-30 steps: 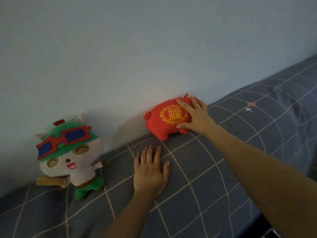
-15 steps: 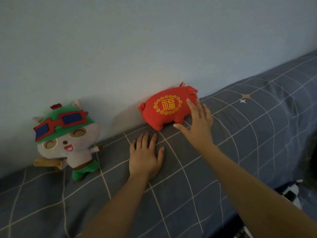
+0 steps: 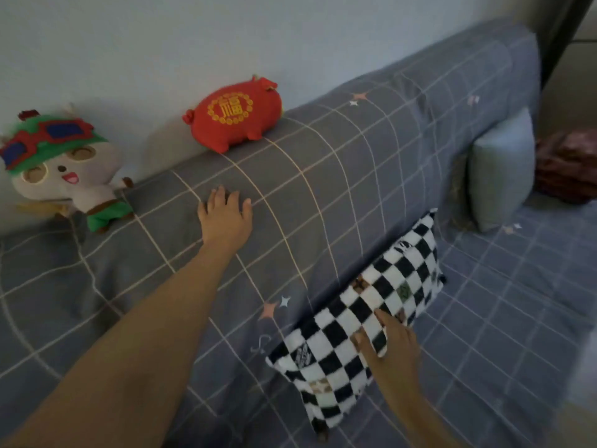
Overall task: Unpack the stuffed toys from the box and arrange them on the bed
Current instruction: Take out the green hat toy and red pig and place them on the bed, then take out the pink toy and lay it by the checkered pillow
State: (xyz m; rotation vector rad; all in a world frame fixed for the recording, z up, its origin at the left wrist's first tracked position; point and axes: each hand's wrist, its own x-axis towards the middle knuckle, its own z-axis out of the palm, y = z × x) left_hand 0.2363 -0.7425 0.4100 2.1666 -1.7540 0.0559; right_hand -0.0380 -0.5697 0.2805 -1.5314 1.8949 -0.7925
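A red pig plush [image 3: 232, 119] with gold characters stands against the wall on top of the rolled grey checked quilt [image 3: 355, 189]. To its left a plush with a green hat and red goggles [image 3: 61, 166] leans on the wall. My left hand [image 3: 226, 215] lies flat and open on the quilt, below the pig and apart from it. Lower right, my right hand [image 3: 392, 344] rests with spread fingers on a black-and-white checkered pillow [image 3: 323, 350]. No box is in view.
A pale blue pillow [image 3: 500, 176] stands at the right end of the quilt. Beyond it lies a dark red bundle [image 3: 568, 166]. The grey checked bed sheet [image 3: 517, 302] spreads out at lower right. The wall runs behind the toys.
My right hand let go of the red pig and dropped down to the checkered pillow. The view pulled back and turned right. My left hand stayed on the quilt.
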